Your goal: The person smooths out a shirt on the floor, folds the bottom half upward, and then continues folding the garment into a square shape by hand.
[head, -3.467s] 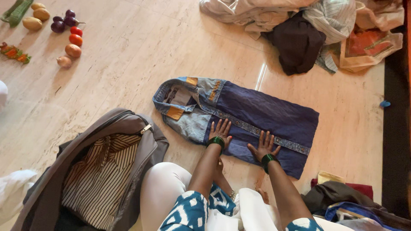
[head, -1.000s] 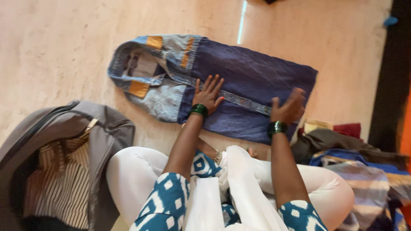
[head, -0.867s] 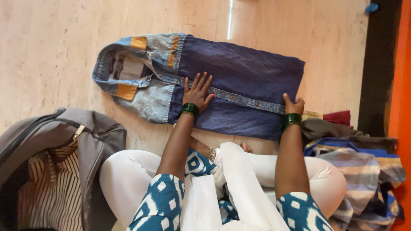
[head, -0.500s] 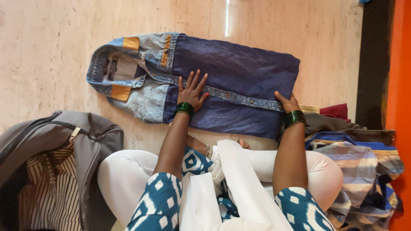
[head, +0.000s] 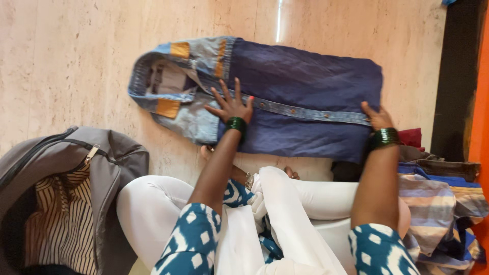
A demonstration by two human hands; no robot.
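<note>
At the far left lay an open grey bag [head: 109, 168], its flap thrown back to show a striped lining [head: 58, 214] of brown and cream, with a metal zip pull near its upper edge. Just to its right were the person's folded legs in white trousers [head: 153, 214], and above them, on the pale stone floor [head: 66, 61], lay the denim shirt [head: 305, 86], spread flat with its collar toward the left and its hem toward the right. The collar end was pale washed blue with small orange patches, while the body was a darker blue, crossed by a lighter buttoned placket. The left hand [head: 232, 104] rested palm down on the shirt near where the pale yoke met the dark body, its fingers spread wide and flat and gripping nothing; a green bangle [head: 236, 124] sat on that wrist. Farther right, the right hand [head: 376, 116] was at the hem end of the shirt, beside the end of the placket, with a stack of green bangles [head: 385, 137] on its wrist. Its fingers were curled at the cloth's edge, but whether they had hold of the fabric could not be made out. At the far right, near that hand, was a heap of other clothes [head: 443, 198], striped blue and tan among them, and behind it a dark upright strip beside an orange surface.
</note>
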